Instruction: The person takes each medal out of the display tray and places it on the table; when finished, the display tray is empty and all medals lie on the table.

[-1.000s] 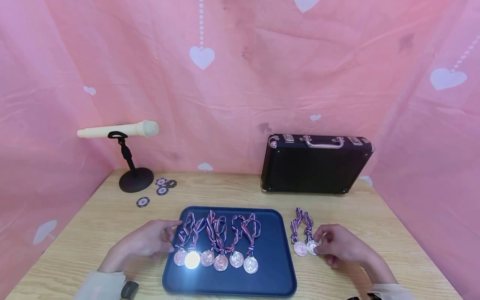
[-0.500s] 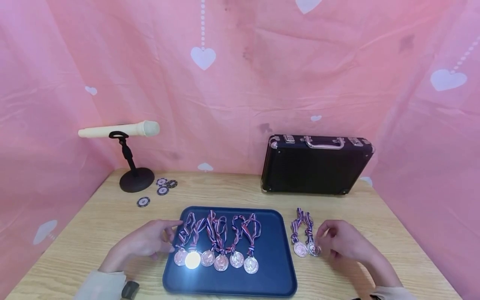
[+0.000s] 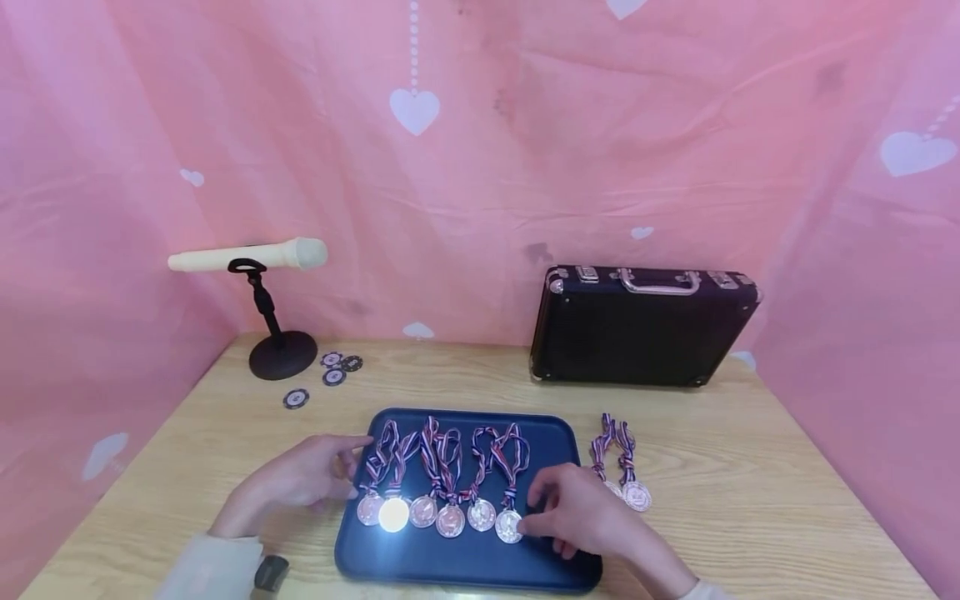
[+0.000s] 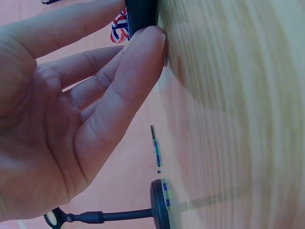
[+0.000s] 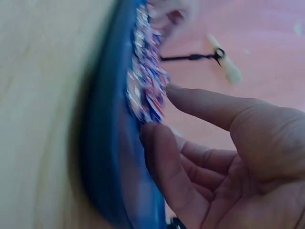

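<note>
The head view alone shows the whole layout: a blue tray (image 3: 465,567) at the near edge of the worktop (image 3: 750,517), six medals in a row on it, and two more medals (image 3: 636,495) lying on the wood just right of the tray. The right hand (image 3: 576,518) is over the tray's right part, fingers loosely curved, its fingertips at the last medal (image 3: 507,526) in the row; whether they pinch it or only touch it cannot be told. The left hand (image 3: 303,478) rests at the tray's left edge, fingers relaxed and holding nothing. Further back stand a black case (image 3: 641,329) and a microphone (image 3: 247,256) on a stand, with some chips (image 3: 333,377) by its base. The left wrist view adds what the head view cannot: a fingertip pressed against the tray's rim (image 4: 142,13), the palm open, and the stand's base (image 4: 161,202) seen edge-on across the wood. The right wrist view is blurred but shows the thumb and forefinger apart just above the striped ribbons (image 5: 145,90) on the tray. A second ago the right hand was out on the worktop at the two loose medals; it has since crossed onto the tray, leaving those two lying where they were, while the left hand has stayed put.
</note>
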Available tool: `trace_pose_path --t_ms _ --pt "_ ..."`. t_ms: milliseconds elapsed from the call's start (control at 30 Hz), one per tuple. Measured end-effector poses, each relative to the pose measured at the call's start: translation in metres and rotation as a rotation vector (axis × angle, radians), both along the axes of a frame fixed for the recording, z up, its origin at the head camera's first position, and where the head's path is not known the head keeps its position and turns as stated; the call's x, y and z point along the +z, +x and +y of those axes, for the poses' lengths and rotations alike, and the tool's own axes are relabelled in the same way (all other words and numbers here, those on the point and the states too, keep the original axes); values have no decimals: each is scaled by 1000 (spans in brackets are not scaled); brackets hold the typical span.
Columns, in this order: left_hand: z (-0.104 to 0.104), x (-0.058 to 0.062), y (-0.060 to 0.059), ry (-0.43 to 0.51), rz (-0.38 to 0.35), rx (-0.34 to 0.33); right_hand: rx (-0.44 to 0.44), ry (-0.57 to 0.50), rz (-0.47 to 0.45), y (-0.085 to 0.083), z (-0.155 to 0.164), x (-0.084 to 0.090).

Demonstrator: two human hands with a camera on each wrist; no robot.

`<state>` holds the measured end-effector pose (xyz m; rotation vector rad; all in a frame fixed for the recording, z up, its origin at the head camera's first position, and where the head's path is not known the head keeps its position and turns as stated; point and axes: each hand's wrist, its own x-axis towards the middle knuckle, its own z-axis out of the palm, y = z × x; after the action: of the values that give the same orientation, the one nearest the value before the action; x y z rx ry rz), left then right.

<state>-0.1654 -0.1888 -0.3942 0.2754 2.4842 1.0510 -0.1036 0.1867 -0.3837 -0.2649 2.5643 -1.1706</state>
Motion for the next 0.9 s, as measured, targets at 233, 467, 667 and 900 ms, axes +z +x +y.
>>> trace_pose_path --t_ms 233,467,667,900 --pt "4 0 -2 -10 -21 16 -20 122 6 0 -11 -12" --pt "4 1 -1 -20 -28 28 -32 123 6 -3 1 -11" --pt "3 2 1 -36 -34 40 -59 214 61 -3 -6 -14" --pt "4 3 0 -35 -19 37 -102 214 57 -4 -5 -13"
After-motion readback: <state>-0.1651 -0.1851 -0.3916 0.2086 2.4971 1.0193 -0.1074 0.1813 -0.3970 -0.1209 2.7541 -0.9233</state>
